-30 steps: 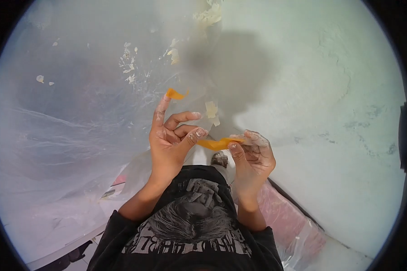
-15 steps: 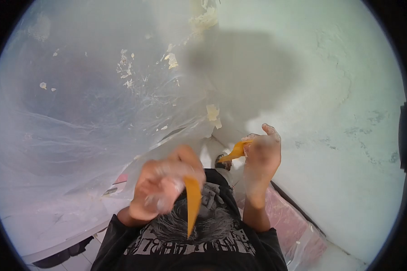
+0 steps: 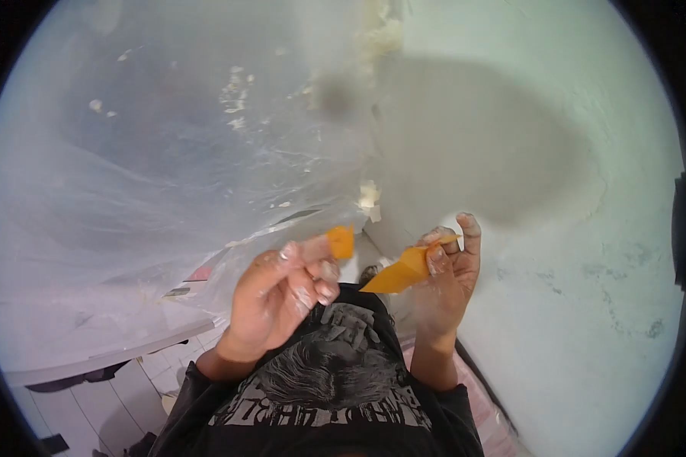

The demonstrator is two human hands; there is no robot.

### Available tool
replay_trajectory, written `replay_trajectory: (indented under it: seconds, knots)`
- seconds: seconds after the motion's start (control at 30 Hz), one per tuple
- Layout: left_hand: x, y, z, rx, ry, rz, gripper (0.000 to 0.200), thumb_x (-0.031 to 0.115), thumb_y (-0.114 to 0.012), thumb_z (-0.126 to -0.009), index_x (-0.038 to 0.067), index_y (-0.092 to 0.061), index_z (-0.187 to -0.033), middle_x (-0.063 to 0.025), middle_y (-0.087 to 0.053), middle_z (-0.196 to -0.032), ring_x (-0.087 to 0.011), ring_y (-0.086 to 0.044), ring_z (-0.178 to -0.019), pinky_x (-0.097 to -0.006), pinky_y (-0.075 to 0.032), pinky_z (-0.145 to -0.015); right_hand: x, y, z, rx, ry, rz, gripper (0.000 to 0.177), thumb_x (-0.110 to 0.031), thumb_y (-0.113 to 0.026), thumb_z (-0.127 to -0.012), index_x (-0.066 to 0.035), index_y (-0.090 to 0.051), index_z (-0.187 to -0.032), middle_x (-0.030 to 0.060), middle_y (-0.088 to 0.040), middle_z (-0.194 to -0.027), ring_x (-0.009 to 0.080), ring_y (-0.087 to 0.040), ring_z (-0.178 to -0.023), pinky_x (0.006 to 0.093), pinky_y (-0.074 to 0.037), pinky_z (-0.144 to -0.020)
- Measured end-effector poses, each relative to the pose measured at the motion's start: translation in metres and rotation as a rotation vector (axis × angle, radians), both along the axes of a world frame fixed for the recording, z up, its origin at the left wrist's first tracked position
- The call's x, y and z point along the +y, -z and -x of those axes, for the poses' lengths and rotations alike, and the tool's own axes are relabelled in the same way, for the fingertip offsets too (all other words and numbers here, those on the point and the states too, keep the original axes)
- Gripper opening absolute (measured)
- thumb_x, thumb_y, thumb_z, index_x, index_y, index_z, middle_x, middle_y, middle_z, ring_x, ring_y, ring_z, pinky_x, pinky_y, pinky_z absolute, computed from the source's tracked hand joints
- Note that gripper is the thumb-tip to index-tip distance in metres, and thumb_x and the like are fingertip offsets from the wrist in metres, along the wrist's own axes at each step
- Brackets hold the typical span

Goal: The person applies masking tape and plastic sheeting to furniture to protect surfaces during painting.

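Observation:
My left hand [image 3: 278, 295], whitened with dust at the fingertips, has a small piece of orange sandpaper [image 3: 342, 242] at the end of its extended finger. How the other fingers grip that piece is partly hidden. A larger, folded piece of orange sandpaper [image 3: 400, 273] is pinched between the thumb and fingers of my right hand [image 3: 451, 282], its pointed end toward the left. Dust also coats the right fingers, and one of them stands raised. The two pieces are apart, both held in front of my dark printed shirt [image 3: 335, 373].
Clear plastic sheeting [image 3: 168, 175] with pale flakes hangs on the left. A pale green wall [image 3: 556, 305] with patchy marks stands on the right, shadowed near the corner. Below lie white floor tiles [image 3: 103, 411] and something pink under plastic [image 3: 484, 396].
My left hand has turned, and its sandpaper has moved from hanging below the hand to the fingertip, higher up. In my right hand the sandpaper shows more broadly. The view has shifted slightly.

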State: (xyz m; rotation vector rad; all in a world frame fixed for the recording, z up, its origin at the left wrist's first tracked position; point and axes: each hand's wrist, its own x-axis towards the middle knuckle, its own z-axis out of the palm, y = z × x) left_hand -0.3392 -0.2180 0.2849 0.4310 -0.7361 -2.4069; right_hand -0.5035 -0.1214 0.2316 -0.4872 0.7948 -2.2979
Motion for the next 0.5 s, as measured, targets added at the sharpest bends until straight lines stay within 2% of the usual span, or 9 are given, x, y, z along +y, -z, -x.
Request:
replay_trajectory:
  seconds: [0.03, 0.07, 0.13, 0.2, 0.23, 0.3, 0.4, 0.5]
  knots:
    - [0.003, -0.001, -0.002, 0.056, 0.048, 0.046, 0.050, 0.034, -0.037, -0.101, -0.010, -0.059, -0.110, -0.0126, -0.057, -0.088, -0.0188, -0.050, -0.082, -0.0335, -0.040, -0.075, -0.002, -0.002, -0.001, -0.011, 0.009, -0.017, 0.050, 0.004, -0.064, -0.084, -0.005, -0.039, -0.126, 0.0129, -0.064, -0.095, 0.0139, -0.059, -0.083, 0.0235, -0.046, -0.077]
    - [0.007, -0.008, -0.008, 0.061, 0.029, 0.052, 0.050, 0.034, -0.037, -0.101, -0.010, -0.059, -0.110, -0.0126, -0.057, -0.088, -0.0188, -0.050, -0.082, -0.0335, -0.040, -0.075, -0.002, -0.002, -0.003, -0.006, -0.010, -0.011, 0.050, 0.004, -0.064, -0.084, -0.005, -0.039, -0.126, 0.0129, -0.064, -0.095, 0.0139, -0.059, -0.083, 0.0235, -0.046, -0.077]
    - [0.016, -0.029, -0.017, 0.131, 0.257, 0.125, 0.068, 0.049, -0.028, -0.100, -0.010, -0.058, -0.114, -0.0119, -0.052, -0.088, -0.0201, -0.045, -0.085, -0.0334, -0.035, -0.077, 0.001, -0.001, -0.005, 0.030, 0.010, -0.025, 0.050, 0.004, -0.064, -0.084, -0.005, -0.039, -0.126, 0.0123, -0.063, -0.093, 0.0150, -0.060, -0.085, 0.0252, -0.046, -0.079]
    - [0.013, -0.040, -0.026, 0.088, 0.450, 0.442, 0.081, 0.057, -0.020, -0.097, -0.011, -0.060, -0.115, -0.0106, -0.049, -0.089, -0.0216, -0.041, -0.086, -0.0321, -0.031, -0.079, 0.002, -0.002, -0.007, 0.037, 0.026, -0.036, 0.050, 0.004, -0.065, -0.084, -0.005, -0.039, -0.125, 0.0121, -0.063, -0.093, 0.0157, -0.060, -0.085, 0.0261, -0.046, -0.079]
    - [0.015, -0.039, -0.030, 0.098, 0.455, 0.440, 0.081, 0.057, -0.020, -0.097, -0.011, -0.060, -0.115, -0.0106, -0.049, -0.089, -0.0216, -0.041, -0.086, -0.0321, -0.031, -0.079, 0.004, -0.002, -0.010, 0.027, 0.035, -0.048, 0.049, 0.004, -0.065, -0.084, -0.005, -0.040, -0.125, 0.0120, -0.063, -0.093, 0.0164, -0.060, -0.086, 0.0270, -0.047, -0.079]
    - [0.018, -0.037, -0.036, 0.295, 0.442, 0.549, 0.079, 0.056, -0.024, -0.096, -0.012, -0.061, -0.112, -0.0151, -0.050, -0.091, -0.0227, -0.044, -0.081, -0.0332, -0.033, -0.073, 0.005, 0.003, -0.014, 0.047, 0.050, -0.042, 0.049, 0.004, -0.065, -0.084, -0.005, -0.040, -0.125, 0.0120, -0.063, -0.093, 0.0172, -0.060, -0.086, 0.0282, -0.047, -0.080]
    - [0.020, -0.042, -0.027, 0.362, 0.396, 0.626, 0.083, 0.060, -0.025, -0.097, -0.009, -0.070, -0.094, -0.0136, -0.056, -0.082, -0.0163, -0.048, -0.056, -0.0292, -0.033, -0.045, 0.004, 0.002, -0.018, 0.056, 0.067, -0.034, 0.049, 0.004, -0.066, -0.083, -0.005, -0.040, -0.125, 0.0119, -0.063, -0.092, 0.0184, -0.061, -0.085, 0.0306, -0.048, -0.081]
    - [0.020, -0.040, -0.025, 0.536, 0.173, 0.408, 0.084, 0.062, -0.024, -0.096, -0.009, -0.070, -0.097, -0.0140, -0.056, -0.078, -0.0153, -0.046, -0.052, -0.0269, -0.029, -0.040, 0.006, -0.003, -0.026, 0.044, 0.083, -0.014, 0.049, 0.003, -0.066, -0.083, -0.005, -0.040, -0.124, 0.0119, -0.063, -0.091, 0.0190, -0.061, -0.085, 0.0325, -0.049, -0.083]
